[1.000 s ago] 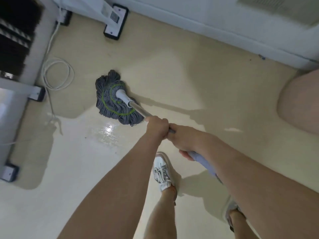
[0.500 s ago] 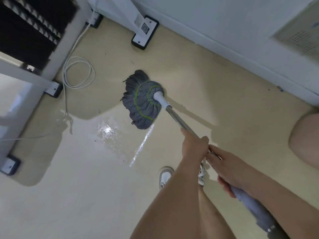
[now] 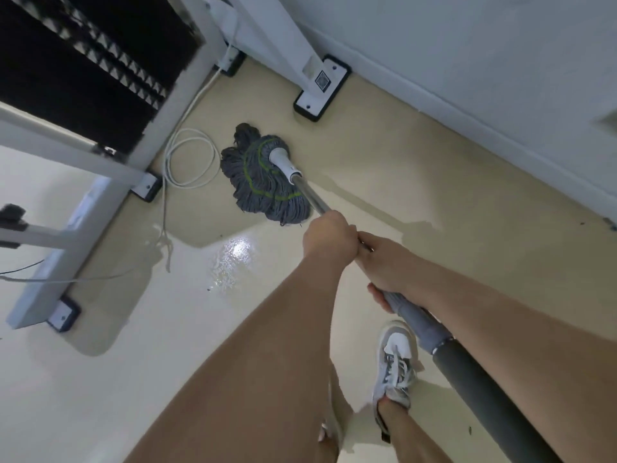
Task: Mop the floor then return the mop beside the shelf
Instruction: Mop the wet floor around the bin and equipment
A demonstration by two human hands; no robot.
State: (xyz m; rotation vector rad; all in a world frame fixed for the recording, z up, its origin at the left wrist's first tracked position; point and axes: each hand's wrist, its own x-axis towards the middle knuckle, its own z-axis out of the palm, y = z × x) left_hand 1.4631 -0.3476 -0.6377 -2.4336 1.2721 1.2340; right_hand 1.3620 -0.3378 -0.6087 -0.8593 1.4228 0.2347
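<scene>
A grey string mop head (image 3: 263,182) with green stitching lies flat on the beige floor, close to a coiled white cable (image 3: 190,158). Its metal pole (image 3: 312,198) slants down to the right and ends in a grey grip (image 3: 467,369). My left hand (image 3: 329,237) is closed around the pole, nearer the mop head. Just behind it, my right hand (image 3: 387,265) grips the pole too. A wet, shiny patch (image 3: 230,259) lies on the floor in front of the mop head.
A white shelf frame (image 3: 110,168) with black-footed legs stands at the left. Another white leg on a foot plate (image 3: 320,88) stands by the wall skirting (image 3: 467,105) behind. A thin cable (image 3: 66,280) trails over the floor. My shoe (image 3: 395,359) is below the hands.
The mop head has slid left across the floor toward the coiled cable. Both hands stay closed on the pole, and the view has swung, showing more of the shelf.
</scene>
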